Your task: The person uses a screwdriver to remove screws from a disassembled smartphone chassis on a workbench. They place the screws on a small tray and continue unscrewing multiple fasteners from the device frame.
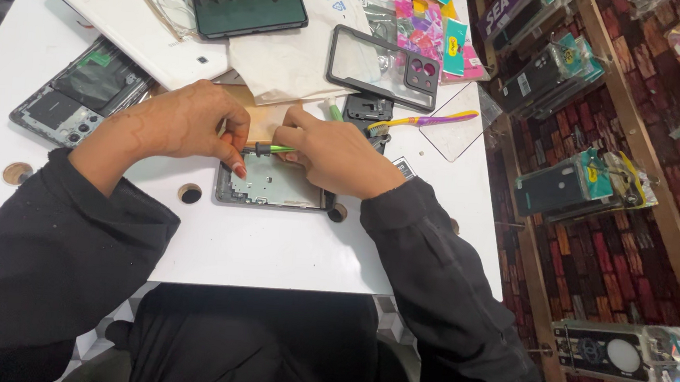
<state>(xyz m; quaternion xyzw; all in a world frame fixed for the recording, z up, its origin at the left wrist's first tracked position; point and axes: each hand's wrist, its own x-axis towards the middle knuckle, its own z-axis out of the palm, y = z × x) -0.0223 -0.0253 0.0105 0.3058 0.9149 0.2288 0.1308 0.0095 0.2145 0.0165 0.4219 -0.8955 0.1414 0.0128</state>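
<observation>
Both hands close together: left hand (180,122) pinning the opened phone frame (272,182), right hand (335,154) pinched on green screwdriver (274,149). Best kept steady, light pressure, no slipping.

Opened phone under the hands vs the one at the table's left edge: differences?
The opened phone under the hands lies square to the table edge; the opened phone at left lies slanted. The first shows a pale grey metal frame, the second dark parts and camera lenses. The first is touched by both hands; the second lies untouched. Both lie back-off.
</observation>
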